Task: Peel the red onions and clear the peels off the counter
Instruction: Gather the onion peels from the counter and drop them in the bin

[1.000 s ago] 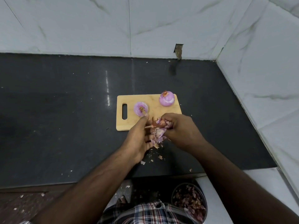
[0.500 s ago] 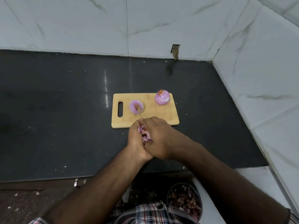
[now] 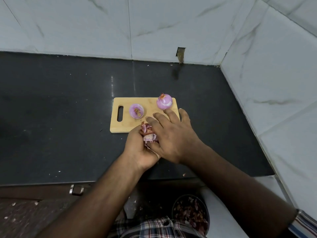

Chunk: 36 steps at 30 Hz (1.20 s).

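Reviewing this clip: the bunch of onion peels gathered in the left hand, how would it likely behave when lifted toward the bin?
The onion peels look thin and curled, so probably very light and floppy. They are separate scraps cupped by the left hand with the right hand flat against them, so bits would likely drop. Flecks already dot the counter.

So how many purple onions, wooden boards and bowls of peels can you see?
Peeled purple onions: 2
Rectangular wooden cutting board: 1
Round dark bowl of onion peels: 1
Total: 4
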Motion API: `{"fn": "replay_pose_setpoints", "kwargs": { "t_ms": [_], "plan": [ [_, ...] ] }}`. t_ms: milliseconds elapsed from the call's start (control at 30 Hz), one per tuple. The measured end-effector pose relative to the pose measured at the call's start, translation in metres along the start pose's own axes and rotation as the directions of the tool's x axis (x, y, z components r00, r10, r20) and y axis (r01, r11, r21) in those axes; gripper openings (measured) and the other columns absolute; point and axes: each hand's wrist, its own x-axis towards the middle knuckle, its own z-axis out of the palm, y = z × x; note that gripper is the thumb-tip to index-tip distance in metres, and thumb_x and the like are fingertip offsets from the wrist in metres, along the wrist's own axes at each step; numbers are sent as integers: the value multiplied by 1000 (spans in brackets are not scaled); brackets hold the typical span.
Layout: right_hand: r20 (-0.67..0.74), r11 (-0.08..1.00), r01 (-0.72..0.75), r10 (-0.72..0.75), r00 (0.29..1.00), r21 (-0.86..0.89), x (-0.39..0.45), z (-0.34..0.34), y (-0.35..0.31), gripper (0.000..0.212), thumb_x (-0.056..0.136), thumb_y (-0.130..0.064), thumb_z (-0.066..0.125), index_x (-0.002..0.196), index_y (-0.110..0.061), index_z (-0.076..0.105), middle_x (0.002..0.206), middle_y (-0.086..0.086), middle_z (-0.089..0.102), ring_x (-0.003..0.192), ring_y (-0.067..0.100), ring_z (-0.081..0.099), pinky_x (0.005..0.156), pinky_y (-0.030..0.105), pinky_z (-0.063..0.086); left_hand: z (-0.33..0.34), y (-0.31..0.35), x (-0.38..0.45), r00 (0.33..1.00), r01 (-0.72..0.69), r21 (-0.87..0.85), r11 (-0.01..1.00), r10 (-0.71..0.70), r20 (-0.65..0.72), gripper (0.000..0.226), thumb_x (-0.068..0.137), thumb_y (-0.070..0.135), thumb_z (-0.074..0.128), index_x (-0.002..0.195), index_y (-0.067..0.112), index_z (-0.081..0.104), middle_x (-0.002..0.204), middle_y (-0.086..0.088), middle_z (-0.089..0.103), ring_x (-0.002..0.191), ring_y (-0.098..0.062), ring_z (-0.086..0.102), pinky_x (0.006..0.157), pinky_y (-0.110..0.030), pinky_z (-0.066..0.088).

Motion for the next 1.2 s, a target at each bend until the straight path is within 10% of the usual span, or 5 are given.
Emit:
{"fn": "replay_pose_setpoints", "kwargs": {
  "t_ms": [167,367,567,900,1200],
  "plan": [
    [81,998,36,-40,996,52,-3,-4,4,86,82,-66,42,153,-23,18,157,3,30,143,30,27,110,61,24,5,-12,-7,999,35,10,999,-35,-11,45,100,26,38,71,10,69,64,-6,69,51,-19,69,41,-25,53],
    [53,717,-49,17,998,695,-16,-8,33,75,87,-25,68,152,-23,32,153,-4,40,140,11,35,111,21,28,-10,-10,-3,990,-57,-113,992,42,-133,31,94,31,48,74,15,65,73,2,62,62,-9,59,56,-18,49],
    [12,719,-349,429,903,601,-75,68,70,53,96,-39,57,142,-15,48,145,3,51,135,17,44,107,29,33,-35,19,-17,985,-140,-74,987,131,-113,21,73,9,46,63,26,36,54,8,45,42,-2,40,37,-9,31],
    [-11,831,-403,440,898,383,-46,107,-15,98,86,-76,22,152,-4,25,160,15,23,150,28,15,123,43,11,-77,47,-39,975,-161,39,986,165,-150,22,74,17,61,68,26,42,51,8,46,41,-1,42,36,-9,35],
    [-132,727,-362,525,841,583,-18,95,-14,32,95,-40,55,108,-11,60,108,4,64,106,25,57,85,35,46,-91,63,-40,952,-14,181,983,69,-298,25,95,27,55,77,10,61,49,3,51,34,-5,46,33,-11,36]
  ]
}}
